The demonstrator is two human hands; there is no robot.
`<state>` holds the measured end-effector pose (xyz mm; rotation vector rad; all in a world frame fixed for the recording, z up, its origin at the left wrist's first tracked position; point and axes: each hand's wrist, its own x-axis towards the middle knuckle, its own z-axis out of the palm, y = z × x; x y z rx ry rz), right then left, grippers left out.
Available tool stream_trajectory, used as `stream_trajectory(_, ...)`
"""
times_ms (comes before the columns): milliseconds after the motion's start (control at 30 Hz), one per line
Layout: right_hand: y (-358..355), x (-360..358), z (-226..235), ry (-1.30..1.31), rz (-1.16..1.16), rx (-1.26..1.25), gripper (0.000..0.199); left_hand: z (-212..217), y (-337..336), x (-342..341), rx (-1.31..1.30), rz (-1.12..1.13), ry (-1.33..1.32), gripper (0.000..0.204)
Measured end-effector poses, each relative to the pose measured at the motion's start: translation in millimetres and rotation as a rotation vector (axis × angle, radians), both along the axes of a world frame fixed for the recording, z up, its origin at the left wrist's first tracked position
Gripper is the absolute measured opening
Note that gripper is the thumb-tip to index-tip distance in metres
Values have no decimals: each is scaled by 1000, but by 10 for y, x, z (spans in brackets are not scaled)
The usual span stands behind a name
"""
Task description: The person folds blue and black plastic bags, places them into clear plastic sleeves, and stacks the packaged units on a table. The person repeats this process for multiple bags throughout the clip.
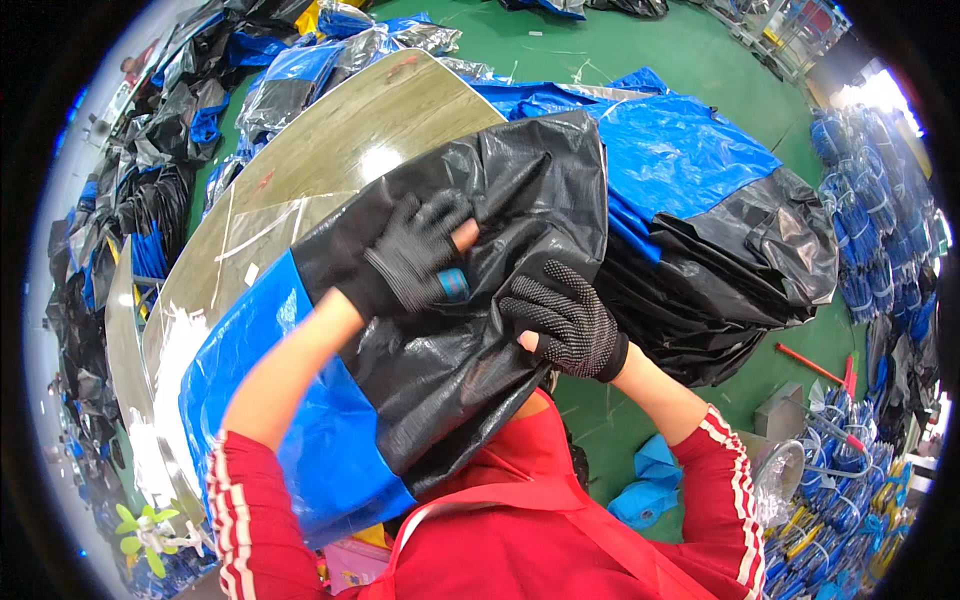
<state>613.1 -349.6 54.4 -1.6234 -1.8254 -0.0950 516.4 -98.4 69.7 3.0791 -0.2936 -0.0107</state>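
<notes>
A large black-and-blue plastic sheet (440,350) lies creased across a glossy tabletop (300,180) and hangs over its near edge against my body. My left hand (410,255), in a black knit glove with a bare fingertip, rests flat on the black part, its fingers stretched out and slightly blurred. Beside it, a small blue patch (453,285) shows; whether it belongs to the glove cannot be made out. My right hand (568,320), in a dotted black glove, is closed over a fold near the sheet's right edge, its bare thumb tip tucked toward the plastic.
A thick stack of folded blue-and-black sheets (690,170) lies to the right. Bundled blue clear-plastic packs (860,210) line the right side. A red-handled tool (812,362) and a blue roll (645,495) lie on the green floor (520,45). More sheets heap at far left.
</notes>
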Motion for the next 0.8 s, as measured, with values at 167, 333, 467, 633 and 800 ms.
stream_trajectory(167,814,207,685,-488,-82,-10,20,-225,-129,-231,12,-39,-212,64)
stream_trajectory(333,2181,533,461,-376,51,-520,31,-164,179,-678,-81,-13,-93,60)
stream_trajectory(467,2468,597,72,-357,105,-699,37,-7,340,-1113,-91,64,-65,56)
stream_trajectory(633,2267,682,100,-185,21,-600,44,107,502,-1923,-93,198,-4,52)
stream_trajectory(800,2160,789,230,-273,-336,-666,39,237,670,-2991,-64,402,69,48)
